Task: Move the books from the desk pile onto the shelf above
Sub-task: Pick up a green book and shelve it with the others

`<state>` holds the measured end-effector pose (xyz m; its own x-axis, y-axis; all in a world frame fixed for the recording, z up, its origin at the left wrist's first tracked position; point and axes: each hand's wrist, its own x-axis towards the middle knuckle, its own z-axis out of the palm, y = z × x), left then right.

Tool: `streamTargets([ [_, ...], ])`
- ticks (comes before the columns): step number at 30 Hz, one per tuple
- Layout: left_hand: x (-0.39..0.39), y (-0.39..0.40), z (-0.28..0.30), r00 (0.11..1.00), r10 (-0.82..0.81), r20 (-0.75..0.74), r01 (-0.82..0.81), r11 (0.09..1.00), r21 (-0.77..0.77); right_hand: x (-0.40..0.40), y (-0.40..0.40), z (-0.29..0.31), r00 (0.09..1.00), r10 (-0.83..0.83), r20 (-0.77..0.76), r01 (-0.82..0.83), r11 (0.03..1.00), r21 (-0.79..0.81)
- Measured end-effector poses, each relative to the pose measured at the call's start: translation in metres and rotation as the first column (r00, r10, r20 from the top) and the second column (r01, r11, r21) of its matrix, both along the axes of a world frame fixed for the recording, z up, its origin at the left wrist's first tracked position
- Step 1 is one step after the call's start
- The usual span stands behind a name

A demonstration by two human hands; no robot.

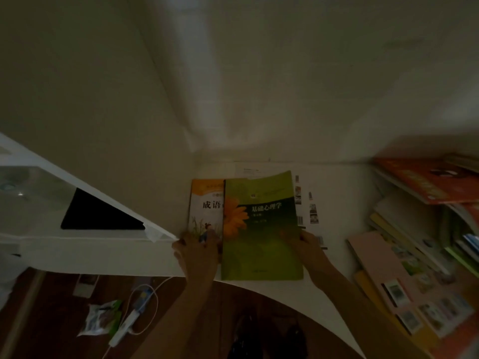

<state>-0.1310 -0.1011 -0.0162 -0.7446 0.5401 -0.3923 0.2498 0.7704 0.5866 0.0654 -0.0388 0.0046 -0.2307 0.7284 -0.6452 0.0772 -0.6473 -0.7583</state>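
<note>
Two books in play: a green book (261,226) with an orange flower on the cover, and an orange-and-white book (206,208) tucked partly under its left edge.
Head view, step: looks like mid-placement, both books are up at the white shelf (334,255), lying flat on it or held just over it, hard to call in this light.
Left hand: the left hand (197,252) is down at the bottom edge of the orange-and-white book with fingers laid over the cover; whether the thumb pinches underneath I can't tell.
Right hand: the right hand (307,248) is clamped on the green book's right edge, thumb on the cover, fingers hidden behind.
Next move, my guess: settle the pair flat, or square them up, then let go; the green one overhangs the shelf's front edge, so it wants a push back toward the wall (259,86) first.
Shelf surface: white, with some small printed strips (313,209) lying beyond the books.
Right side: a leaning heap of books (414,242), a pink one (383,257) nearest.
Left side: a dark flat thing (101,213) on a white ledge.
Below: a dark wooden desk (51,320) with a white cable (145,304) and a plastic packet (102,317).
Room: dim and blurry throughout.
</note>
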Motion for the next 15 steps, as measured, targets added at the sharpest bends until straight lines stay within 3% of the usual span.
streamTargets([
  [5,-0.018,0.004,-0.015,0.997,0.015,0.082,-0.008,0.996,-0.085,-0.028,0.003,-0.004,0.988,0.153,0.018,-0.154,0.986,0.069],
  [7,-0.023,0.005,-0.023,0.991,0.019,0.131,-0.005,0.994,-0.105,-0.042,0.004,-0.012,0.954,0.232,0.189,-0.258,0.957,0.132],
  [9,-0.025,0.006,-0.028,0.986,0.03,0.166,-0.012,0.994,-0.107,-0.049,0.005,-0.016,0.849,0.268,0.455,-0.384,0.905,0.183],
  [10,-0.025,0.007,-0.029,0.983,0.03,0.181,-0.012,0.995,-0.099,-0.046,0.008,-0.015,0.775,0.195,0.601,-0.39,0.896,0.213],
  [12,-0.026,0.008,-0.032,0.978,0.031,0.204,-0.018,0.998,-0.062,-0.028,0.019,-0.012,0.612,-0.11,0.783,-0.298,0.886,0.357],
  [14,-0.027,0.009,-0.038,0.975,0.014,0.221,-0.008,1.0,-0.025,-0.006,0.033,-0.015,0.499,-0.317,0.807,-0.13,0.893,0.431],
  [15,-0.026,0.009,-0.038,0.973,0.007,0.232,-0.007,1.0,-0.002,-0.001,0.041,-0.015,0.506,-0.321,0.801,-0.02,0.924,0.382],
])
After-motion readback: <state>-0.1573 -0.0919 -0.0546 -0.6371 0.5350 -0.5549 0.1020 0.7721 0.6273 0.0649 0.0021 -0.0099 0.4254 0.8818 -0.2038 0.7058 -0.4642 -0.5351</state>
